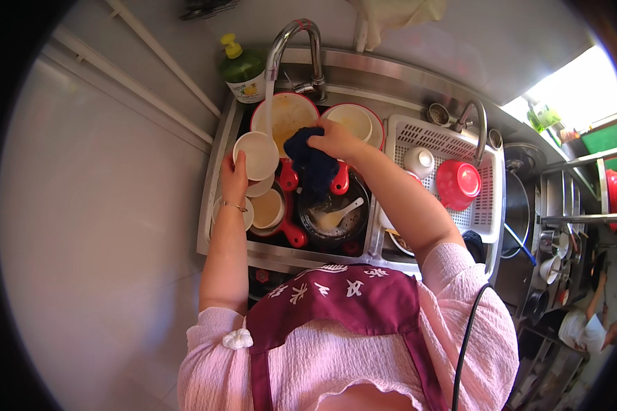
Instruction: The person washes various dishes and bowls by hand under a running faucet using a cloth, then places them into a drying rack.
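My left hand [235, 177] holds a small white bowl [257, 155] tilted at the left of the sink, close to the water running from the tall curved faucet [294, 31]. A dark blue cloth [313, 159] hangs from my right hand [337, 139], just right of that bowl. Below the cloth, a black pan [357, 226] holds cloudy liquid and a pale spoon [342, 213]. White bowls [268, 208] sit at the sink's left, near red pot handles [294, 234]. Behind my hands are a large red-rimmed bowl [283, 115] with residue and a stacked white bowl [352, 120].
A green pump bottle [242, 72] stands at the back left. On the right, a white plastic basket [473, 226] holds a red bowl [460, 182] and a white bowl [419, 161], beside a second faucet [478, 120]. Another person [581, 329] is at far right.
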The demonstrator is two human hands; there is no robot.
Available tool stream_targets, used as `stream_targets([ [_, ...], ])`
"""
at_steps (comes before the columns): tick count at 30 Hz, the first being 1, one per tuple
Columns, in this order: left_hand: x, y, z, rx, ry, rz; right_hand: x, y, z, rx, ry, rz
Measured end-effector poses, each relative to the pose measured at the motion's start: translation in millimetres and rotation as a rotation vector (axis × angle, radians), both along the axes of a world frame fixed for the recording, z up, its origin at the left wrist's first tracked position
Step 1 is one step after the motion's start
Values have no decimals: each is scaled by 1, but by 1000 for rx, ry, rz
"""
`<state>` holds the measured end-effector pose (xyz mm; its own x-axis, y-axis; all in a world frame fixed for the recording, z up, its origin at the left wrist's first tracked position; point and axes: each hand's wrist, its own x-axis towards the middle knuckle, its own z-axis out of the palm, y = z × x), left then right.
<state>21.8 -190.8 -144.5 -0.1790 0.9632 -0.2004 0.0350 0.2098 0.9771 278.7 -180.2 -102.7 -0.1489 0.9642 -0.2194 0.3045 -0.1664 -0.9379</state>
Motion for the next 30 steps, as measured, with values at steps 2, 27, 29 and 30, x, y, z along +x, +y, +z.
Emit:
stream_targets([
  [2, 0, -8, 4, -83, -55, 12, -1, 3, 14, 109, -166, 62],
  [27, 43, -2, 14, 56, 229, -283, -50, 26, -27, 295, -480, 145],
  [29, 21, 14, -4, -62, 272, -360, -64, 27, -22, 381, -540, 237],
  [30, 18, 19, -1, -70, 270, -363, -66, 27, -16, 433, -539, 328],
])
